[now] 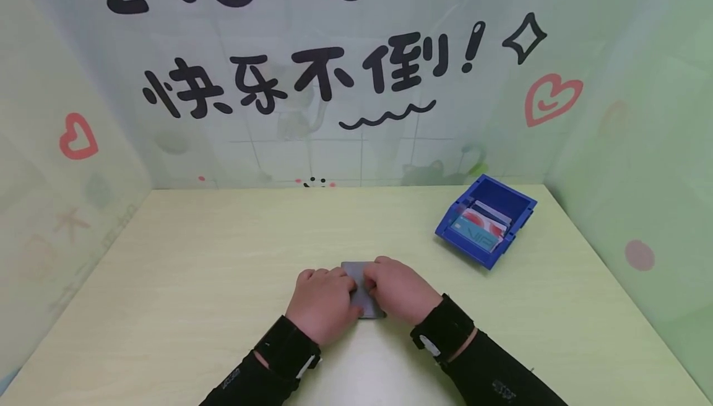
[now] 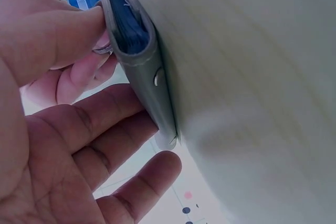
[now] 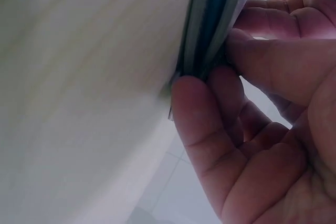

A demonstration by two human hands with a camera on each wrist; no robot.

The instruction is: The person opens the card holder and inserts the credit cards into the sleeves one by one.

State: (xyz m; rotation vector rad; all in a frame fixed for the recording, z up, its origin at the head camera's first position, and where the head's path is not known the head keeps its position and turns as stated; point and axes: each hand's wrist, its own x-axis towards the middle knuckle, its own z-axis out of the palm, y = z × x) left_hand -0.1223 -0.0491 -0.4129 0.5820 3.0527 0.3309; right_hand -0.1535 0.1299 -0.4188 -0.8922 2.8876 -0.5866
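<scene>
- Grey card holder (image 1: 369, 308): smooth cover, stitched edge, shiny metal stud (image 2: 158, 77) on rounded spine, blue leaves (image 2: 130, 31) packed inside
- Lies folded on table (image 1: 223, 239), between both hands
- Left hand (image 1: 323, 304): thumb and fingers gripping spine side
- Right hand (image 1: 402, 291): pinching opposite edge
</scene>
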